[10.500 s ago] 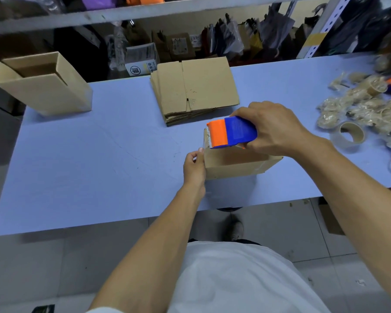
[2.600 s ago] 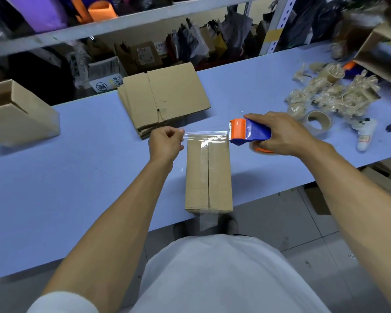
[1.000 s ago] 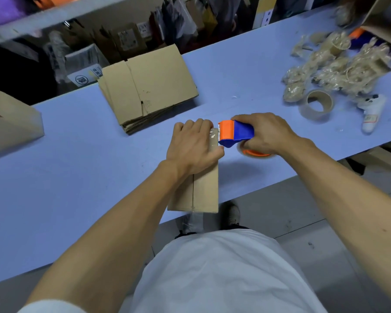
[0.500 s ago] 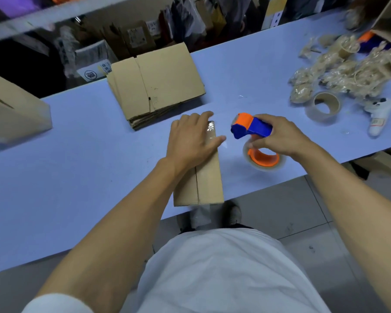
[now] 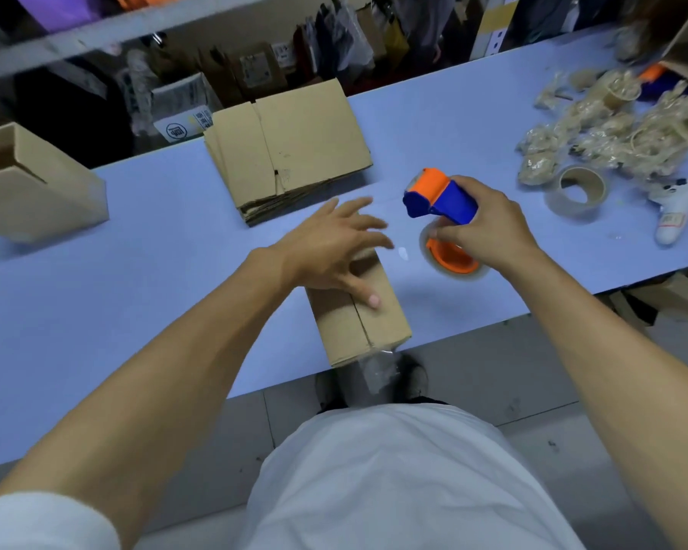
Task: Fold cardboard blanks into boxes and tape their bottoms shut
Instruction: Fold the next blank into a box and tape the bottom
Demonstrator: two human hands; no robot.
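The box (image 5: 358,311) is pressed flat by the spread-fingered left hand (image 5: 330,248), the tape dispenser (image 5: 441,204) is grasped by the right hand (image 5: 489,228), and the tape should be rubbed down firmly along the seam.

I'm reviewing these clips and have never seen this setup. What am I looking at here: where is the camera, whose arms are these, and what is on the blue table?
There is no machine: a person wears a camera on the head, looking down at their own arms and white shirt. The left hand, fingers spread, rests on a folded cardboard box lying at the near edge of the blue table; clear tape hangs off its near end. The right hand grips an orange and blue tape dispenser. Farther back lies a stack of flat cardboard blanks, and at the far left stands a finished box. To the right are a spare tape roll, a pile of crumpled tape scraps and a small white bottle.
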